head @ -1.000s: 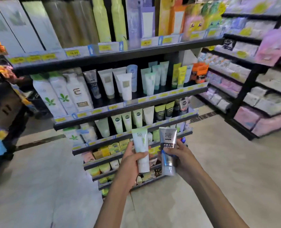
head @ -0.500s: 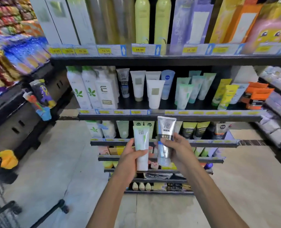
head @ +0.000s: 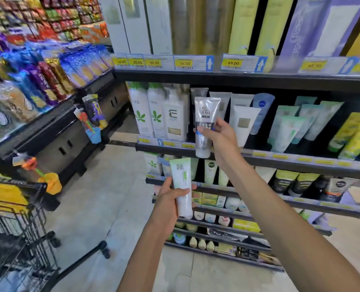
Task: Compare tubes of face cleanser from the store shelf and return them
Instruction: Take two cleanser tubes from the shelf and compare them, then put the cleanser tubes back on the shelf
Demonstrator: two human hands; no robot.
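My right hand (head: 222,137) grips a silver tube marked MEN (head: 205,123), cap down, held up in front of the second shelf (head: 280,158) beside a dark grey tube and white tubes standing there. Lower down, my left hand (head: 170,201) holds a white and green tube (head: 182,186) upright, level with the third shelf of green-capped tubes. The two tubes are apart, the silver one higher and to the right.
A black wire shopping cart (head: 17,224) with a yellow panel stands at the lower left. Snack bags fill the display (head: 38,81) on the left. Tall boxes and yellow bottles (head: 244,26) line the top shelf. Tiled floor lies between cart and shelves.
My right hand has risen with the silver tube from beside the green tube to the second shelf level. The view has come closer to the shelves and turned left.
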